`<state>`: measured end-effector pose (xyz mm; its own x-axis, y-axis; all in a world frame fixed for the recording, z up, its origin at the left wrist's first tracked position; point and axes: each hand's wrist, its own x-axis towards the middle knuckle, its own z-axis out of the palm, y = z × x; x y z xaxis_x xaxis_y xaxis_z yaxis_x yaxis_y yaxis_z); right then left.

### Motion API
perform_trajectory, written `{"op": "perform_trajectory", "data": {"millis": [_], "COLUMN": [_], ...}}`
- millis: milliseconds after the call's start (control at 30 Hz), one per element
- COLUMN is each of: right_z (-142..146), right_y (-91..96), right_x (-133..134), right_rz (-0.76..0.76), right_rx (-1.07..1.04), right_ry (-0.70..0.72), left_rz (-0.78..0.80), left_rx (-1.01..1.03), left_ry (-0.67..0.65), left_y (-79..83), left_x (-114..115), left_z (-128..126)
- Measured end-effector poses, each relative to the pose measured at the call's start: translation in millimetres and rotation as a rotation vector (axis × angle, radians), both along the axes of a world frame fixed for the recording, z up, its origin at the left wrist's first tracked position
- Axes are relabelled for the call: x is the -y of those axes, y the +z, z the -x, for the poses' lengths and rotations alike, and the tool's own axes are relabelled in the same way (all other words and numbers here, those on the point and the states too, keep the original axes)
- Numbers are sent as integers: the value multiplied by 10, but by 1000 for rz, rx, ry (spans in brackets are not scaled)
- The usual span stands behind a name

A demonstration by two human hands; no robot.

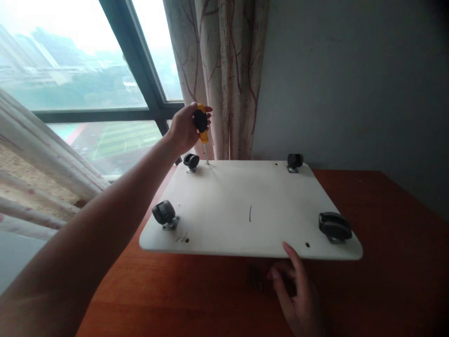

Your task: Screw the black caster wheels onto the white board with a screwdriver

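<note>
My left hand [187, 127] is closed around the yellow and black handle of a screwdriver [202, 124]. The screwdriver's thin shaft points down, its tip at a hole near the back left edge of a white board [224, 201]. Along the front edge of the board is my right hand [296, 295], thumb and index finger apart, the index fingertip on or just over the edge. Black casters stand up from the board's corners: back left [191, 162], front left [164, 213], back right [295, 161] and front right [335, 226].
The board lies on a reddish-brown wooden table [140, 295]. Small dark pieces [256, 277], too blurred to name, lie left of my right hand. Behind are a patterned curtain [228, 79], a window [77, 70] and a grey wall [351, 84]. Another curtain [45, 154] hangs at left.
</note>
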<state>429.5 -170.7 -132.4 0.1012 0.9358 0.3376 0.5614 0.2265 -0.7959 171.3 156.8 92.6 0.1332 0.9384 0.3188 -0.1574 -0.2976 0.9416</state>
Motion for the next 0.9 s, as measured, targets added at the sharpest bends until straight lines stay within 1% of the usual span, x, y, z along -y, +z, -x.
{"op": "perform_trajectory", "data": {"millis": [100,267,433,533,733,900], "right_z": [1,13,7,2,5,-6], "right_y": [-2,15,26,30,11,-9], "right_x": [-14,-11,-10,-8,-2,-10], "right_rz": [-11,-24,-28,-25,-25,-45], "right_rx": [-7,-9,1,-13,-31,-4], "right_ry": [13,24,23,29,27,35], "left_rz": [-2,-47,-28,-25,-81,-120], "left_rx": [8,37,57,78,-5,-4], "left_ry": [30,67,18,23,30,95], "left_y": [17,15,16,33,62,46], "left_x": [33,64,14,8,82,65], "left_z": [27,-20,-6,20,6,10]}}
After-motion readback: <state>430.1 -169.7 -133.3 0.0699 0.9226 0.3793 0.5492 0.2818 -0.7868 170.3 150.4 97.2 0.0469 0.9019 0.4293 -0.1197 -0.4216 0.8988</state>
